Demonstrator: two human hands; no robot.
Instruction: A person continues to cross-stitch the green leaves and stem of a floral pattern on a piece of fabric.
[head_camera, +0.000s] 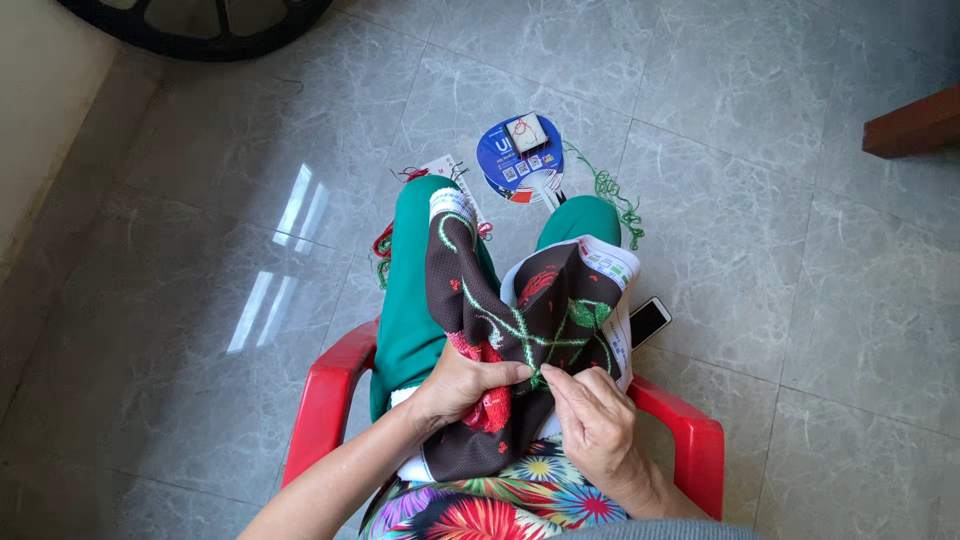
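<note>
A dark brown embroidery cloth (470, 300) with green stems and red flowers lies over my lap, draped across my green trousers (410, 320). My left hand (465, 385) grips a bunched fold of the cloth near a red flower. My right hand (590, 420) pinches at the cloth by the green stitching, fingertips together; a needle cannot be made out. The two hands almost touch at the middle of the cloth.
I sit on a red plastic chair (330, 395) on a grey tiled floor. A phone (648, 322) rests on the chair by my right thigh. A round blue fan (520, 160) with a small box on it, loose green thread (610, 195) and red thread (383, 245) lie on the floor ahead.
</note>
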